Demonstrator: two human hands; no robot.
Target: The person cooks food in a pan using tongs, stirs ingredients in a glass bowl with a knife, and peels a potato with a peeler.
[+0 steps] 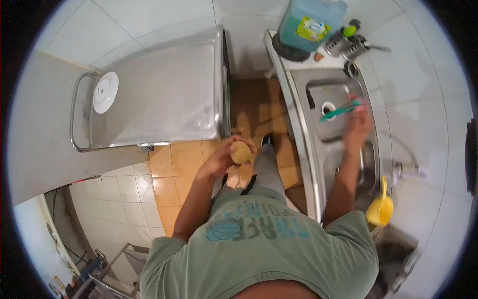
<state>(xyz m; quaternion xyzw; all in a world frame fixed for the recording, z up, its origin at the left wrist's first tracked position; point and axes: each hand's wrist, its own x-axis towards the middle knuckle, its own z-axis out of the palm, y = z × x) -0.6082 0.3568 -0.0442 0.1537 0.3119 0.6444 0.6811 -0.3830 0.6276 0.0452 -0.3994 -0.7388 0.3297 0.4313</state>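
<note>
Low in front of my body, my left hand [225,158] has its fingers wrapped round a round, yellowish-brown object [241,152]. My right hand [359,127] is over the metal sink [326,130], closed on a green-handled tool [339,110] that points left across the drain. Motion blurs the tool, and its exact kind is hard to make out. The two hands are well apart.
A steel trolley [159,94] with a white plate [105,92] stands at the left. Behind the sink are a blue-green liquid jug [311,25] and metal utensil holders [338,44]. A yellow dipper [381,210] hangs near the tap [411,170].
</note>
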